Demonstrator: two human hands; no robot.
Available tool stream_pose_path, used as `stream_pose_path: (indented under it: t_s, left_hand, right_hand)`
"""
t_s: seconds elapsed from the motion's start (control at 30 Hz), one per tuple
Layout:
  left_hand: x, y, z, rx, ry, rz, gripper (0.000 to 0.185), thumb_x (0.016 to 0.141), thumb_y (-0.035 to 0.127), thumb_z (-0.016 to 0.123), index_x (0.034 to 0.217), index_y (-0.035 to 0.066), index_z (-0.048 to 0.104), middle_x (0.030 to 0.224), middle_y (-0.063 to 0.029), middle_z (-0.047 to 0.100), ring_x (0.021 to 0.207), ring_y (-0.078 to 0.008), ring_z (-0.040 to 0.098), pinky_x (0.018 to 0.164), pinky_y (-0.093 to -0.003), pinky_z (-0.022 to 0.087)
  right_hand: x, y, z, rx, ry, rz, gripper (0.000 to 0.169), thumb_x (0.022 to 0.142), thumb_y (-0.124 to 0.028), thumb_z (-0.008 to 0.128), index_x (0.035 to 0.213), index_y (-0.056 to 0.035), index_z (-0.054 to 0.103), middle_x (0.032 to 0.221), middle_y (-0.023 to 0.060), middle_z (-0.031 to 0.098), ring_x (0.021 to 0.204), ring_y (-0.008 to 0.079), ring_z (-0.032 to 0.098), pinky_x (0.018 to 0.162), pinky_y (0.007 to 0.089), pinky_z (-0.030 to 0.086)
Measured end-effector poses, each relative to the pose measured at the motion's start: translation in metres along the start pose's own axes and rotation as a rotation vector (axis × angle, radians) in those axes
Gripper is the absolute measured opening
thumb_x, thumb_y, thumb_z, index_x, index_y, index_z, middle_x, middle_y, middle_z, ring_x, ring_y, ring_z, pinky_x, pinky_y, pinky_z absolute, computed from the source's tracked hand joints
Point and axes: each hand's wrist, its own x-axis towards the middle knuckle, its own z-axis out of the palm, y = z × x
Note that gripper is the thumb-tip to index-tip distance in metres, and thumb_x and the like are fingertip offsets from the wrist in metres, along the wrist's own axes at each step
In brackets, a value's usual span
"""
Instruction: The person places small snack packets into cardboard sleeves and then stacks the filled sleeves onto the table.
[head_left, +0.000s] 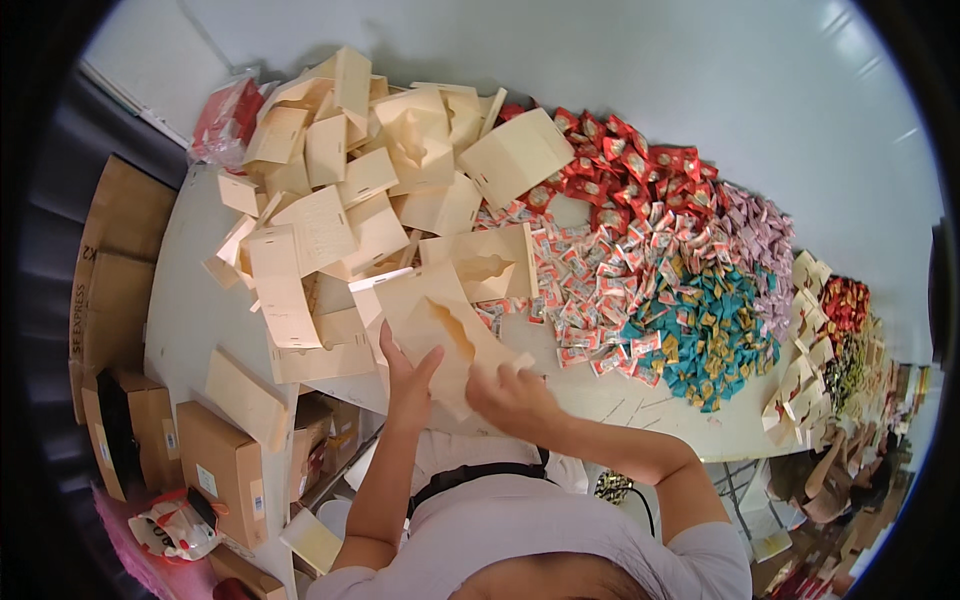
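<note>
A cream paperboard box (420, 315) with a wavy-edged cut-out in its face is held tilted over the table's front edge. My left hand (411, 379) grips its left side, thumb against the front panel. At the lower right, my right hand (514, 397) has its fingers curled on the box's end by a small flap; the fingertips are partly hidden. Just behind lies another cut-out box (480, 262). A heap of similar folded boxes (315, 225) covers the table's left part.
Right of the boxes lie orange-and-white wrapped packets (592, 277), red packets (615, 165), teal-and-gold sweets (705, 330) and lilac packets (757, 247). Brown cartons (221, 469) stand at the left. A co-worker (832, 480) sits at far right beside upright boxes (799, 390).
</note>
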Motion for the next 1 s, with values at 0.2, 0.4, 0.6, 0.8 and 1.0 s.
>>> stream_pose_path:
  t_s: [0.2,0.4,0.6,0.8,1.0]
  left_hand:
    - [0.003,-0.028,-0.016,0.122,0.021,-0.344,0.09,0.072,0.002,0.064,0.134,0.012,0.0,0.123,-0.0145,0.036,0.108,-0.0229,0.045,0.078,-0.0363,0.049]
    - [-0.002,-0.053,-0.001,0.429,0.057,-0.453,0.086,0.073,0.002,0.062,0.132,0.011,0.001,0.117,-0.0121,0.04,0.099,-0.0213,0.05,0.068,-0.0329,0.051]
    - [-0.033,-0.034,0.0,0.323,-0.164,-0.673,0.061,0.081,0.007,0.053,0.126,0.019,0.013,0.118,-0.0105,0.038,0.097,-0.0206,0.049,0.061,-0.0313,0.05]
    - [-0.041,-0.032,0.0,0.109,-0.148,-0.628,0.051,0.087,0.012,0.048,0.125,0.023,0.017,0.119,-0.0091,0.042,0.103,-0.023,0.048,0.068,-0.0403,0.05]
    - [-0.036,-0.046,-0.01,0.014,-0.065,-0.455,0.045,0.087,0.009,0.045,0.124,0.022,0.022,0.119,-0.0096,0.042,0.105,-0.023,0.047,0.076,-0.0471,0.047]
  right_hand:
    - [-0.027,-0.03,0.011,-0.081,-0.056,-0.164,0.014,0.069,-0.013,0.055,0.08,-0.006,0.059,0.088,0.0041,0.049,0.065,0.0127,0.043,0.046,0.0213,0.034]
    - [-0.044,-0.036,0.005,0.021,-0.159,-0.323,0.017,0.071,-0.017,0.056,0.083,-0.0052,0.061,0.093,0.0059,0.053,0.075,0.0174,0.048,0.052,0.0238,0.039]
    - [-0.033,0.072,0.008,0.954,0.169,0.144,0.028,0.071,-0.018,0.061,0.095,-0.0021,0.057,0.089,0.0121,0.054,0.079,0.0304,0.052,0.067,0.0412,0.043]
    - [-0.032,0.159,0.115,0.128,-0.293,0.739,0.037,0.07,-0.011,0.06,0.104,-0.003,0.049,0.098,0.0171,0.05,0.095,0.0363,0.048,0.075,0.0411,0.045]
    - [-0.032,0.187,0.155,0.307,-0.34,0.868,0.043,0.072,-0.017,0.062,0.11,-0.0066,0.045,0.105,0.019,0.045,0.094,0.0347,0.051,0.07,0.0399,0.049]
